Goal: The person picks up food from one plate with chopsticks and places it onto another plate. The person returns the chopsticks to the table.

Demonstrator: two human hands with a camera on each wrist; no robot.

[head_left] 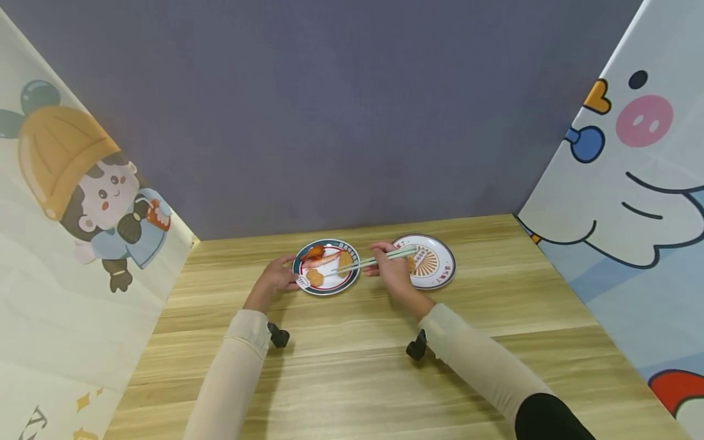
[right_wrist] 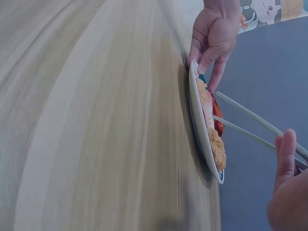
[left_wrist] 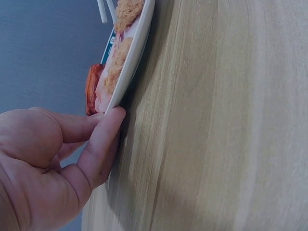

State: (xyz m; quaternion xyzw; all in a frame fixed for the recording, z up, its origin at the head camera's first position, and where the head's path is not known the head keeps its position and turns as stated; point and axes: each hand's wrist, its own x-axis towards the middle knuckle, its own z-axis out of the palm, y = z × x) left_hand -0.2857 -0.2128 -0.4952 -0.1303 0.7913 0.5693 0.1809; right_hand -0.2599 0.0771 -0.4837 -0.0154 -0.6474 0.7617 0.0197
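With the left plate (head_left: 343, 285) pinched at its rim by the left hand (head_left: 277, 277) and the chopsticks (head_left: 365, 263) gripped by the right hand (head_left: 393, 270), tips parted by its food (head_left: 315, 278), picking up is apparently under way, closing round one piece being called for.
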